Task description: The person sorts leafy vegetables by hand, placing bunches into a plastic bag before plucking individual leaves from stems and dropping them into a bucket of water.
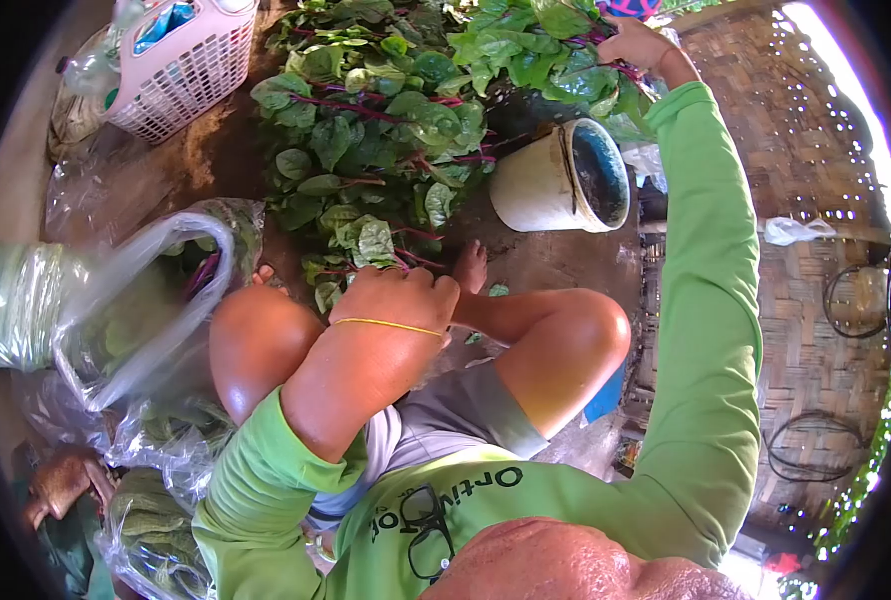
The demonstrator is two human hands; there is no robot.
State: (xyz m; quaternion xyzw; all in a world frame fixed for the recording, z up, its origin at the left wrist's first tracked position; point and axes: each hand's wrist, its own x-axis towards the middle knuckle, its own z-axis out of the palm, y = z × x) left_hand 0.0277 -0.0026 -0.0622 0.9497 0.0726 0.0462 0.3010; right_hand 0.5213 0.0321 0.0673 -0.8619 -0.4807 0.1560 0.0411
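My left hand (398, 305) is in front of my knees, fingers curled closed around stems of Malabar spinach (374, 243). Leaves and purple stems poke out past its knuckles, and a thin yellow rubber band (386, 324) circles the wrist. Stretched out to the far right, my right hand (638, 48) grips a bunch of Malabar spinach (541, 52) by its purple stems. Its leaves hang to the left of the hand. Between both hands a large heap of the same greens (366, 130) covers the floor.
A white bucket (536, 185) lies tilted right of the heap. A pink plastic basket (191, 75) stands at the upper left. Clear plastic bags (146, 310) with greens lie on my left. Another person's hand (66, 485) shows at the lower left. A woven wall (796, 200) rises on the right.
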